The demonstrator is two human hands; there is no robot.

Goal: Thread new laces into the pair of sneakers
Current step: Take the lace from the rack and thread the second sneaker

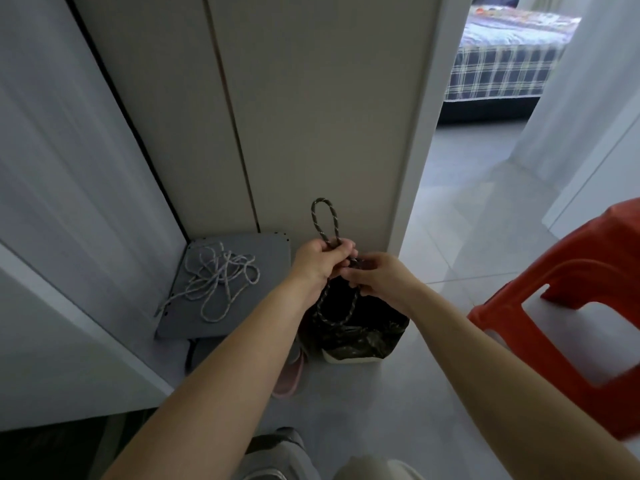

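One dark lace (323,216), left hand (320,259) fingers gripping below its loop (upright), right hand (377,275) fingers pinching it lower.

Left hand (320,258) is gripping dark lace (315,221), loop sticking up above it; right hand (377,275) pinching it just beside; white laces (221,282) lying further left.

A white lace (223,277) lies loosely tangled on the grey box (263,306), a dark speckled lace (314,220) is held up just right of it, one loop upright, another drooping, and a pink-soled sneaker (290,372) lies partly hidden near its front right corner.
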